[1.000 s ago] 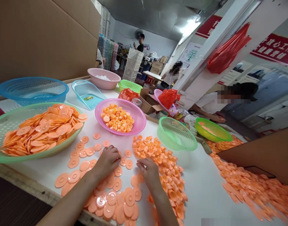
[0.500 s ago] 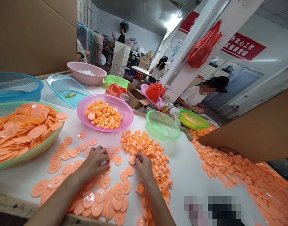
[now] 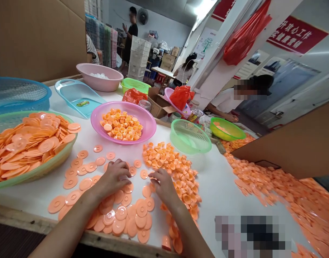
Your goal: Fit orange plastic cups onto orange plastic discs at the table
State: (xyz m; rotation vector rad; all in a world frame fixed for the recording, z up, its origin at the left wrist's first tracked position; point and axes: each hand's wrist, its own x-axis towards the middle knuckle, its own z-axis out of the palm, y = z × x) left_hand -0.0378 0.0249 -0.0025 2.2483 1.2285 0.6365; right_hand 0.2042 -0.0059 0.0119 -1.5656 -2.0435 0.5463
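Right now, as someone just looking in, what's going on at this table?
A person is working at a white table with both hands among orange plastic discs. The left hand rests over the spread discs, and the right hand sits beside a heap of small orange cups. More cups lie in a pink bowl, and discs fill a green basket. A co-worker leans over the far end.

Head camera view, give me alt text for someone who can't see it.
A person's left hand and right hand rest among flat orange plastic discs and a heap of cup-shaped orange pieces on a white table. Nearby sit a pink basin of cup-shaped pieces and a green basket piled with discs.
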